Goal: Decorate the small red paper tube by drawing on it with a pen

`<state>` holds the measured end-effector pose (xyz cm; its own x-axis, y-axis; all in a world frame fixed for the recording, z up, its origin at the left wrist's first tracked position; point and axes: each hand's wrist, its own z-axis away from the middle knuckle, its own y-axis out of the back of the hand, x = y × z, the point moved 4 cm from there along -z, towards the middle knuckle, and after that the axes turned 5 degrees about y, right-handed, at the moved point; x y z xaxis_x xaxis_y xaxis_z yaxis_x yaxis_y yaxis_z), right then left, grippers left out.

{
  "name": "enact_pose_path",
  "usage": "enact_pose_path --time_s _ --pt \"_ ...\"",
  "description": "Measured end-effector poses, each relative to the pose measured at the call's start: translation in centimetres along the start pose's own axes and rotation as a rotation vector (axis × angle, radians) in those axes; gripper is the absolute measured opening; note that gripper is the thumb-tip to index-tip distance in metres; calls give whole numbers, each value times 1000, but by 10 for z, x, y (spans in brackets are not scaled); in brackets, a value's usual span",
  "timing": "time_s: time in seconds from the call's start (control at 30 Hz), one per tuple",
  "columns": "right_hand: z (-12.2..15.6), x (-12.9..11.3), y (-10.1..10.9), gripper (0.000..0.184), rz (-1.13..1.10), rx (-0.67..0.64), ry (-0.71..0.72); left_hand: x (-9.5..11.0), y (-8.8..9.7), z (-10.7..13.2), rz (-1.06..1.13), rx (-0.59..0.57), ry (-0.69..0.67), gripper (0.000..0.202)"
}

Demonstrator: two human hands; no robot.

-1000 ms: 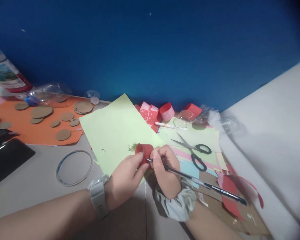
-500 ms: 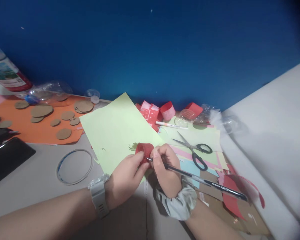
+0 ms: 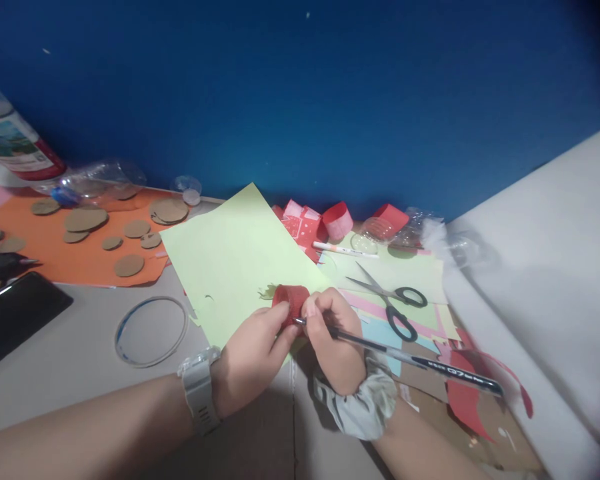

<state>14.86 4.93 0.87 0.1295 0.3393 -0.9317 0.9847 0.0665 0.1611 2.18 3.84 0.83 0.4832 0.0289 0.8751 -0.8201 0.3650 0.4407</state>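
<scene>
My left hand (image 3: 250,353) is closed with thumb and fingers on the near side of a small red paper ring (image 3: 294,297), above a pale green paper sheet (image 3: 235,257). In my right hand (image 3: 337,343) is a black gel pen (image 3: 395,352), lying slantwise with its tip by my left fingertips. The right fingers are pinched close to the ring's right side; whether they touch it I cannot tell. A small green cut-paper piece (image 3: 267,292) shows at the ring's left edge.
Scissors (image 3: 387,293) lie half spread on coloured paper at right. Red paper rings (image 3: 337,221) and a marker (image 3: 345,250) are behind. Cardboard discs (image 3: 86,219) rest on orange paper (image 3: 55,260) at left, near a tape-like ring (image 3: 151,363) and black phone (image 3: 25,320).
The pen's back end has swung slightly right in my right hand. Both hands keep nearly the same place by the red ring; the whole view has shifted a little.
</scene>
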Motion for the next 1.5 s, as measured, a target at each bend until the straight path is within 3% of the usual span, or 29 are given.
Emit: enact_pose_path --time_s 1.17,1.33,1.5 --pt "-2 -8 -2 25 98 -48 70 -2 0 1 -48 25 13 11" --pt "-2 -9 -1 23 86 -9 54 -2 0 0 -37 19 9 12" --pt "-2 -10 -3 24 95 -70 77 -1 0 0 -7 12 5 11"
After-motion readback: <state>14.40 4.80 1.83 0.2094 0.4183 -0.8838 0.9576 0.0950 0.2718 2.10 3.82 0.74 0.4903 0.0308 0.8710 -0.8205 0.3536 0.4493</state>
